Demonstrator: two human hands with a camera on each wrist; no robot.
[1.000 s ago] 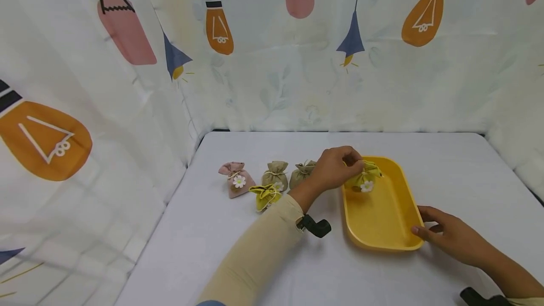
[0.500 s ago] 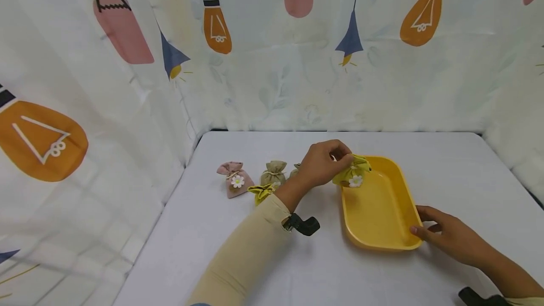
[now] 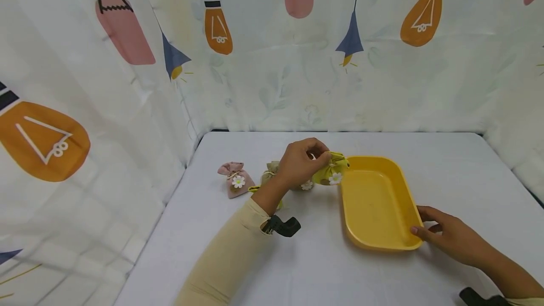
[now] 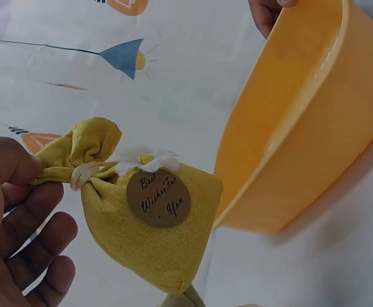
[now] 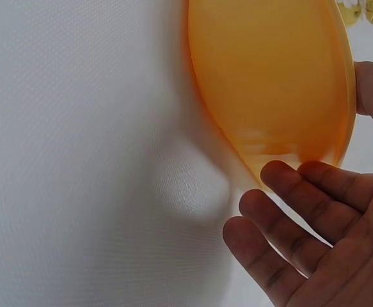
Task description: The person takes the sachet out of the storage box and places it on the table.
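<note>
Thumb and index finger of my left hand pinch the tied neck of a yellow drawstring pouch, held at the tray's left side. The pouch carries a white flower and, in the left wrist view, a round brown label reading "Best Wishes For You". A yellow rectangular tray has nothing in it. At its right front corner my right hand holds the rim, thumb over the edge and fingers against the outer wall. Left of the tray, a pink pouch lies beside a beige pouch, partly covered by my left hand.
Another yellow pouch is mostly hidden behind the left wrist. A further pouch with a white flower shows under the left hand. Everything stands on a white-covered table, with printed fabric walls at the back and sides.
My left hand has carried the yellow pouch leftward, from over the tray to just outside its left rim. The right hand and the tray stay where they were.
</note>
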